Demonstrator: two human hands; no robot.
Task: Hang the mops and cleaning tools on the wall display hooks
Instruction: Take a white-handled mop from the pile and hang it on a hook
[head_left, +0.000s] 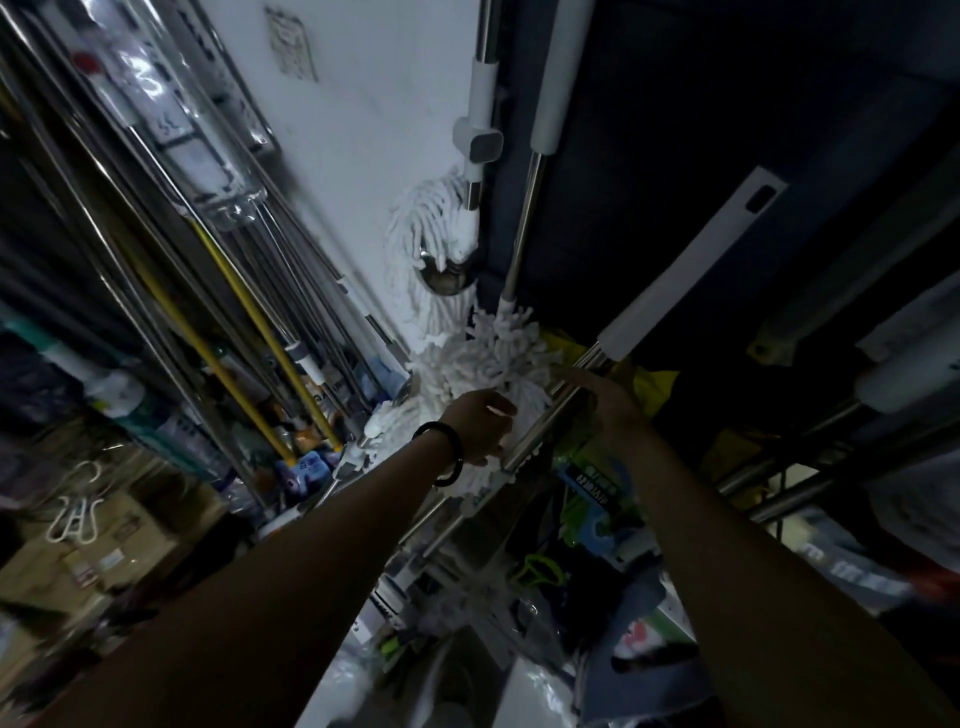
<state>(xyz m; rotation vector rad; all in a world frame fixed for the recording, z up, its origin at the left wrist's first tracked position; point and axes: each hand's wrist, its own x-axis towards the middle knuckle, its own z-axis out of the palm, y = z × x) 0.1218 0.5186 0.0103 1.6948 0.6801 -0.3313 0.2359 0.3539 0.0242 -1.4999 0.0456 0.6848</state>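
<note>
While the left hand curls round the mop near its white head, the pole slants far-right under the nearer right hand, fingers straight along it.

Sits on the head, wide-angle, and looks forward and steeply down along both forearms. Faces the white wall and the mops against it from near, with the left hand and right hand reaching them mid-frame. Bows the poles outward toward the edges.
</note>
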